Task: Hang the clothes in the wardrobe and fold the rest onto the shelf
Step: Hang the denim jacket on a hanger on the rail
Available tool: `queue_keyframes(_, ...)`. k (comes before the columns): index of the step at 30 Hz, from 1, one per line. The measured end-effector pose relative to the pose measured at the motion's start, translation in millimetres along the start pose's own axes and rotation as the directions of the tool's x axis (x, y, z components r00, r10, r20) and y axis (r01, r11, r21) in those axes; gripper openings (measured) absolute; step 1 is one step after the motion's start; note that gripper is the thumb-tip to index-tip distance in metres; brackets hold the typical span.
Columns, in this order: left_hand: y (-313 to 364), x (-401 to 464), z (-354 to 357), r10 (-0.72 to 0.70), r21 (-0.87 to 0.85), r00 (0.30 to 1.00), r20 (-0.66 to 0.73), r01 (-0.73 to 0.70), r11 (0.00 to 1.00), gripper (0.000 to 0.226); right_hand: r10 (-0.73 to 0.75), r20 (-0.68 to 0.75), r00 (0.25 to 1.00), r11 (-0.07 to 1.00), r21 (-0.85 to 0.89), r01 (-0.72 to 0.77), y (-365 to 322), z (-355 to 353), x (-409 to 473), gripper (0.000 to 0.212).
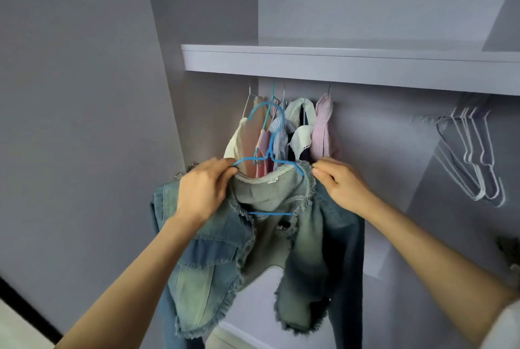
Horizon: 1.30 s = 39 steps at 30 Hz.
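A frayed blue denim jacket hangs open in front of me on a blue wire hanger, whose hook points up toward the hanging clothes. My left hand grips the jacket's left shoulder and the hanger's left arm. My right hand pinches the jacket's right shoulder at the collar edge. Behind them several garments hang on hangers under the shelf: a cream one, pink ones, a white-collared one and a pink striped shirt.
Several bare white wire hangers hang on the rail at the right. The wardrobe's side wall stands at the left. A lower grey surface lies beneath the jacket. Dark cloth shows at the right edge.
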<state>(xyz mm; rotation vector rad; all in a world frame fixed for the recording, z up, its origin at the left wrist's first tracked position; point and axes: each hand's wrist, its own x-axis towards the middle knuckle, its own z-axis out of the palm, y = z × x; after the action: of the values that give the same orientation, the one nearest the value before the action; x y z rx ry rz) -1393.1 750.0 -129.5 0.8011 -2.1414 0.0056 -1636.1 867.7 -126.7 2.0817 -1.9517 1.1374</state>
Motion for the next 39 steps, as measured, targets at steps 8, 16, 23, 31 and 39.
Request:
queue_keyframes(8,-13,0,-3,-0.224,-0.111,0.971,-0.088,0.214,0.971,0.017,0.121,-0.137,0.983,0.966,-0.211,-0.148,30,-3,-38,0.030)
queue_keyframes(16,4,-3,-1,-0.107,-0.141,0.994,-0.033,0.101,0.985,0.017,-0.040,-0.105,0.994,0.954,-0.301,0.006,-2,-1,-17,0.016)
queue_keyframes(23,-19,-32,14,-0.040,-0.048,0.994,0.097,0.045,0.998,0.017,-0.065,-0.207,0.976,0.954,-0.299,0.000,-9,6,-35,0.014)
queue_keyframes(31,-6,-44,77,-0.178,-0.231,0.877,0.446,0.305,0.924,0.027,0.420,-0.146,0.896,0.834,-0.327,-0.445,40,-9,-114,0.021)
queue_keyframes(39,34,-36,132,-0.117,-0.340,0.774,0.622,0.402,0.850,0.031,0.799,-0.153,0.581,0.508,-0.345,-0.789,61,-20,-202,0.022)
